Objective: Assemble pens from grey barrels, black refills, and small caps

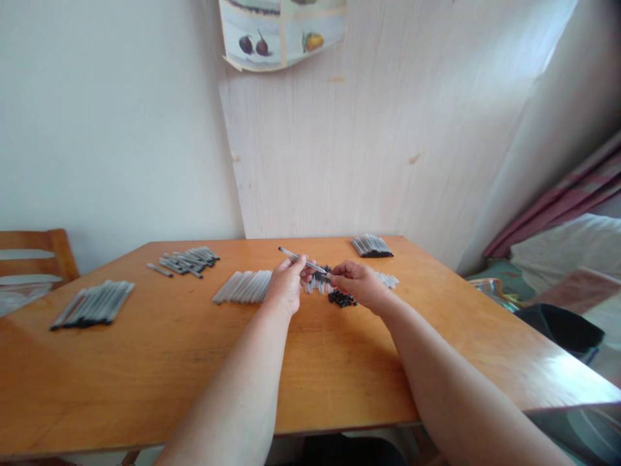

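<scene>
My left hand [290,279] is closed around a slim pen [288,252] with a pale barrel and a dark far end. The pen is tilted above the table, its other end pointing at my right hand [356,283]. There my right thumb and fingers pinch together at the pen's tip; a small whitish piece shows between them, too small to name. Below my hands lie a row of clear tubes [244,287], a heap of small black parts [342,298] and more pale pieces [315,285], partly hidden by my fingers.
Bundles of pens with black ends lie on the wooden table [218,369]: one at left [94,304], a looser pile [187,261] behind it, another at back right [371,246]. A chair [61,252] stands at left. A dark bin [557,327] is beyond the right edge.
</scene>
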Tool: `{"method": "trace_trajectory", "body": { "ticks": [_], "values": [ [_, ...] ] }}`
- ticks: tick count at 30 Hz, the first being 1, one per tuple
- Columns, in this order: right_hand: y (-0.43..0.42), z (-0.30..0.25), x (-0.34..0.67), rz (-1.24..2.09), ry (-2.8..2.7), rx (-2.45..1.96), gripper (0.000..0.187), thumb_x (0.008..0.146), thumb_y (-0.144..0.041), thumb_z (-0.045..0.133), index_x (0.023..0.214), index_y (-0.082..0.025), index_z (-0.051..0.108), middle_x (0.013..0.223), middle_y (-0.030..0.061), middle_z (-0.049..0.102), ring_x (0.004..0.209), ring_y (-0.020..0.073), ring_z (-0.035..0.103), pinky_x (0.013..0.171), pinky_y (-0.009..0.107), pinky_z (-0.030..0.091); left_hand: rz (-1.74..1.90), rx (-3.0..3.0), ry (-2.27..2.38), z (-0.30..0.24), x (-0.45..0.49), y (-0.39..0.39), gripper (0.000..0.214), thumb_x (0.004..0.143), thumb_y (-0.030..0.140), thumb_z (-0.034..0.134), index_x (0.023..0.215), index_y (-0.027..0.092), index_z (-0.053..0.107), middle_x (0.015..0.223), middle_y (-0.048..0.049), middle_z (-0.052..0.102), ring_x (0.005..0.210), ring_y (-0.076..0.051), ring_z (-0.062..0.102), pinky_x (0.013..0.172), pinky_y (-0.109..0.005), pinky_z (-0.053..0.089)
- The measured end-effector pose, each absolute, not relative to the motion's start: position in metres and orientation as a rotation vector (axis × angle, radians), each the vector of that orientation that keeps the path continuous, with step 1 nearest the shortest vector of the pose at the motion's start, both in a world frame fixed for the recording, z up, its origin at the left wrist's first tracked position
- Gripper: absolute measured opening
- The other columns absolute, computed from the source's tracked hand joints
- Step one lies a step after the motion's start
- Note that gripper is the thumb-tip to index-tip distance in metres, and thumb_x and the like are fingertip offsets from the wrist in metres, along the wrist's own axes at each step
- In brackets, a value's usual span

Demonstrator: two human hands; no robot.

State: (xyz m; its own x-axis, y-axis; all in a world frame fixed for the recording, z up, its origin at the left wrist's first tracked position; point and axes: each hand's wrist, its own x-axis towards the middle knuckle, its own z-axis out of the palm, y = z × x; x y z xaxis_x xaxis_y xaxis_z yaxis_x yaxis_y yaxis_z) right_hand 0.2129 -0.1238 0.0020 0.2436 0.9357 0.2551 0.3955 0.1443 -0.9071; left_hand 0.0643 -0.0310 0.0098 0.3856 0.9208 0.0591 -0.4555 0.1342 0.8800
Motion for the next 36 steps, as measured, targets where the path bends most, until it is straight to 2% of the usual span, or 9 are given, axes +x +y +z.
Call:
{"method": "trace_trajectory", "body": {
  "ticks": [6, 22, 36],
  "values": [
    [-0.125, 0.004, 0.211, 0.604, -1.334, -1.443, 0.016, 0.078, -0.032, 0.063, 0.087, -0.018, 0.060, 0.070, 0.0008, 0.062, 0.058, 0.0096, 0.052, 0.050, 0.020, 0.039, 1.089, 0.976, 0.583, 0.008, 0.065, -0.030, 0.019, 0.074, 0.029, 0.070, 0.084, 0.016, 0.060, 0.080, -0.0064, 0.071, 0.069, -0.013, 0.065, 0.060, -0.022, 0.044],
    [-0.119, -0.003, 0.208, 0.427, -1.362, -1.527, 0.022, 0.081, -0.037, 0.059, 0.089, -0.017, 0.064, 0.067, 0.0004, 0.060, 0.056, 0.0095, 0.050, 0.049, 0.020, 0.038, 1.037, 0.991, 0.581, 0.004, 0.069, -0.034, 0.019, 0.077, 0.031, 0.067, 0.087, 0.017, 0.059, 0.086, -0.0078, 0.072, 0.073, -0.015, 0.067, 0.062, -0.023, 0.047],
    [-0.121, -0.001, 0.206, 0.482, -1.329, -1.474, 0.022, 0.081, -0.038, 0.060, 0.086, -0.016, 0.062, 0.065, -0.0004, 0.058, 0.054, 0.0088, 0.048, 0.049, 0.020, 0.037, 1.038, 0.965, 0.536, -0.001, 0.071, -0.041, 0.014, 0.080, 0.028, 0.065, 0.086, 0.016, 0.058, 0.086, -0.0076, 0.072, 0.076, -0.015, 0.067, 0.068, -0.025, 0.049]
  ]
}}
